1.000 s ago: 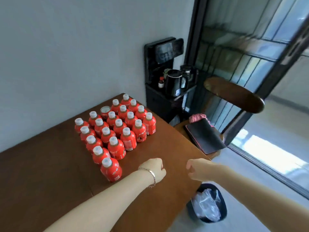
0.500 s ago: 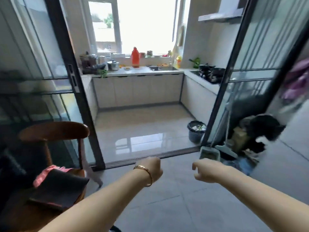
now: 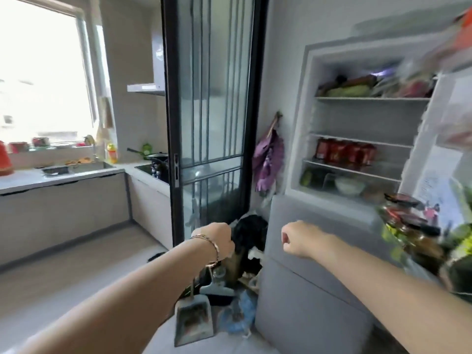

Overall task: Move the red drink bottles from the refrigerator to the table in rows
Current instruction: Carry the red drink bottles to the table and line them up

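- Bottles (image 3: 344, 152) stand in the open fridge (image 3: 314, 290), right of frame.
- Left hand (image 3: 217, 241) and right hand (image 3: 297, 238): empty fists, lower centre.
- Likely light, stiff, possibly cold-slick; grip round the body.

Refrigerator (image 3: 362, 118) open at right, red drink bottles (image 3: 344, 152) lined on a middle shelf, bowl (image 3: 348, 186) on the shelf below. Left hand (image 3: 217, 238), bracelet (image 3: 212, 247) on wrist, and right hand (image 3: 297, 237) both out front, fingers curled, holding nothing. Dustpan (image 3: 192, 320) on floor near glass door (image 3: 212, 98).
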A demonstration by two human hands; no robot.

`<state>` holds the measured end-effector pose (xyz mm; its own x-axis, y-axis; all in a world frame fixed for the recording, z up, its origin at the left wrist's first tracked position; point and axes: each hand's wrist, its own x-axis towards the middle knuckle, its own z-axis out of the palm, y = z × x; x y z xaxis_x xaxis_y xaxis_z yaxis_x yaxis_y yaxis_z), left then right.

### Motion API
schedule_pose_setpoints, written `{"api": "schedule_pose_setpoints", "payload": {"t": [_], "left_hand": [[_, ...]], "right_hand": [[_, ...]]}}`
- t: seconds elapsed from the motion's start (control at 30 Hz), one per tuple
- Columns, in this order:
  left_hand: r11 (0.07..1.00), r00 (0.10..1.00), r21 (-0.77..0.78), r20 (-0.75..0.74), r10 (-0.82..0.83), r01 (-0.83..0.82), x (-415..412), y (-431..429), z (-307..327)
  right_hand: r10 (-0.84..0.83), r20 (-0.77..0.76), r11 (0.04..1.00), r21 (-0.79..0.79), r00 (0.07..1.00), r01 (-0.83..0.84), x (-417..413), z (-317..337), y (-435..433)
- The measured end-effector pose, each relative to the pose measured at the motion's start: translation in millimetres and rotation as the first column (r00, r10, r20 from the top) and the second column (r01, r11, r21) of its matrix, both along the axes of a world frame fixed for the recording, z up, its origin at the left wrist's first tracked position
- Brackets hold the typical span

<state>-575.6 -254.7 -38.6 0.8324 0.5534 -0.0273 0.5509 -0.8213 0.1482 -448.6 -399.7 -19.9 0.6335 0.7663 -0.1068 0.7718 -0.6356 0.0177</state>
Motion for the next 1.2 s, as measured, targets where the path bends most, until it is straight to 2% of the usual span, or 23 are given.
{"api": "schedule_pose_setpoints", "payload": {"t": [0.2,0.3,0.4,0.6,0.73,0.83,0.9,1.03,1.13,1.2], "left_hand": [[0.984,0.983,0.07,0.075,-0.166,0.161,156.2,43.3,18.6],[0.967,0.962,0.095,0.116,-0.247,0.237,237.1,69.8,26.2],[0.953,0.935,0.072,0.184,-0.303,0.294,312.2,91.7,34.7],[0.899,0.884,0.1,0.163,-0.438,0.427,446.1,114.5,48.4],[0.89,0.872,0.108,0.182,-0.455,0.443,515.2,120.4,47.1],[0.891,0.865,0.13,0.218,-0.453,0.434,566.8,124.2,37.4],[0.886,0.857,0.141,0.225,-0.464,0.442,602.2,125.0,31.4],[0.896,0.857,0.116,0.26,-0.444,0.429,666.4,123.0,25.8],[0.899,0.852,0.117,0.287,-0.438,0.423,708.3,122.3,29.2],[0.903,0.848,0.056,0.324,-0.42,0.426,734.3,124.8,30.0]], "right_hand": [[-0.213,0.096,0.977,0.013,0.972,0.213,133.1,23.1,24.8],[-0.319,0.111,0.947,0.069,0.941,0.313,199.0,34.5,40.6],[-0.401,0.118,0.915,0.095,0.908,0.392,256.1,50.3,50.8],[-0.548,0.127,0.835,0.126,0.826,0.535,354.8,63.1,56.2],[-0.596,0.087,0.801,0.134,0.798,0.584,419.2,51.6,66.7],[-0.604,-0.002,0.773,0.239,0.797,0.587,481.6,34.3,77.1],[-0.575,-0.1,0.729,0.387,0.812,0.564,524.1,23.4,86.7],[-0.483,-0.298,0.541,0.638,0.823,0.549,616.1,7.2,115.9],[-0.435,-0.425,0.459,0.654,0.794,0.602,693.7,-1.2,141.3],[-0.401,-0.513,0.417,0.635,0.759,0.65,735.6,-5.0,155.3]]}}
